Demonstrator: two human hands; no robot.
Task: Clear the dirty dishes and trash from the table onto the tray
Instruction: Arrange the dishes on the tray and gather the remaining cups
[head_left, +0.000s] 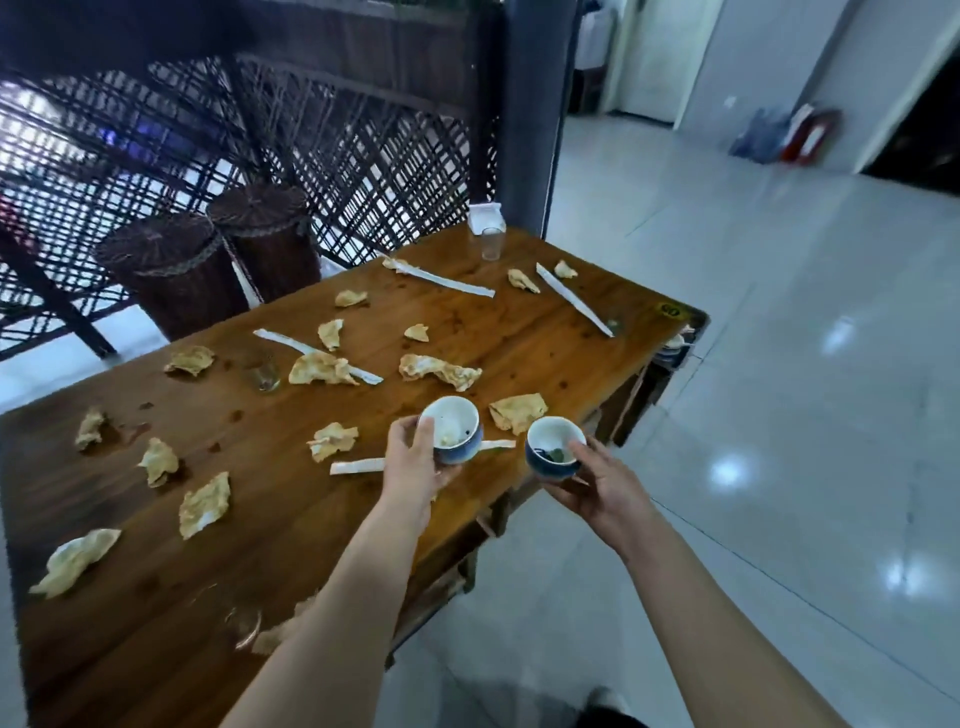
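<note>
Bowls come first: two small blue ones are up off the table, one in each hand. The left hand grips the left bowl, thumb on the rim and fingers curled under it, over the wood near the edge. The right hand grips the right bowl the same way, just about over the table's edge. I see no tray, so I think the job has only just begun.

Lots is left: crumpled napkins all over the table, long paper strips, a far glass and a middle glass.

The shiny floor on the right is wide open for walking. On the left, a dark lattice screen and two woven baskets stand close to the table, so that side is tight.
</note>
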